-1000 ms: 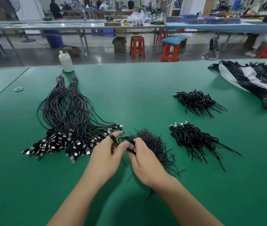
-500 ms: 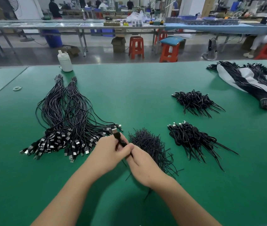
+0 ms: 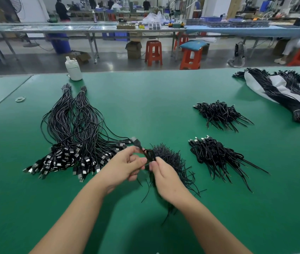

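Pinched by the fingers of the left hand [image 3: 124,166] and the right hand [image 3: 165,180] is a thin black USB cable [image 3: 150,156], folded into a small coil, just above a spiky pile of short black wire ties [image 3: 171,158] on the matte green table [image 3: 145,99]. The cable's plug is blurred, and the pile is partly hidden by the right hand.
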Demonstrator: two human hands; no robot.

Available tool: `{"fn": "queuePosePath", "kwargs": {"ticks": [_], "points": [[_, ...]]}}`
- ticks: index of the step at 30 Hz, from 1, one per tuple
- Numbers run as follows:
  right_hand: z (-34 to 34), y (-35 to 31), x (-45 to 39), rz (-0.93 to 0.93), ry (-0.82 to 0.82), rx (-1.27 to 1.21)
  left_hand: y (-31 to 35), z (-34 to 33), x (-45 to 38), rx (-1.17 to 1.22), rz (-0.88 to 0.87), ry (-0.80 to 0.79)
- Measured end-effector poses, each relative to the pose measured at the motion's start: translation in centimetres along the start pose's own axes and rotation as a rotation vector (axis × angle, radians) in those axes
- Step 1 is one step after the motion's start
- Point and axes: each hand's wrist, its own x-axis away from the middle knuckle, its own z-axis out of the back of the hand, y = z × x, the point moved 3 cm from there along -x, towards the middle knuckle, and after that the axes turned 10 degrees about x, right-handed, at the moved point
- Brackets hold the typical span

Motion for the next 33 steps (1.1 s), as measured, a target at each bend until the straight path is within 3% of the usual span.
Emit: {"fn": "queuePosePath", "kwargs": {"ticks": [1, 3, 5, 8, 13, 19, 22, 25, 28, 33], "points": [[0.3, 0.4, -0.1, -0.036, 0.015, -0.027, -1.0, 0.8, -0.4, -0.191, 0.007, 0.050], [0.8, 1.5, -0.4, -0.127, 0.030, -0.103, -3.3, 2.3, -1.0, -0.796, 0.026, 0.143], [1.0, 2.4, -0.5, -0.200, 0.029, -0.175, -5.5, 2.9, -1.1, -1.116, 0.065, 0.125], [0.8, 3.2, -0.2, -0.239, 0.011, -0.235, -8.2, 3.4, -1.2, -1.203, 0.059, 0.090], [0.4, 3.5, 0.1, -0.250, -0.037, -0.232, -8.8, 3.4, -1.1, -1.312, -0.186, 0.172], [0.4, 3.2, 0.2, -0.244, -0.027, -0.215, -9.0, 3.3, -0.2, -1.417, -0.292, 0.208], [0.1, 2.9, 0.1, -0.213, -0.054, -0.155, -8.7, 3.0, -0.1, -1.325, -0.212, 0.270], [-0.3, 2.7, 0.2, -0.155, -0.093, -0.143, -6.9, 2.1, -0.2, -0.895, -0.107, 0.390], [-0.8, 1.9, 0.5, -0.057, -0.134, -0.034, -4.8, 0.4, -0.2, -0.500, -0.111, 0.399], [-1.2, 0.8, 0.7, -0.035, -0.154, 0.061, -2.5, -2.0, 0.6, -0.399, -0.130, 0.280]]}}
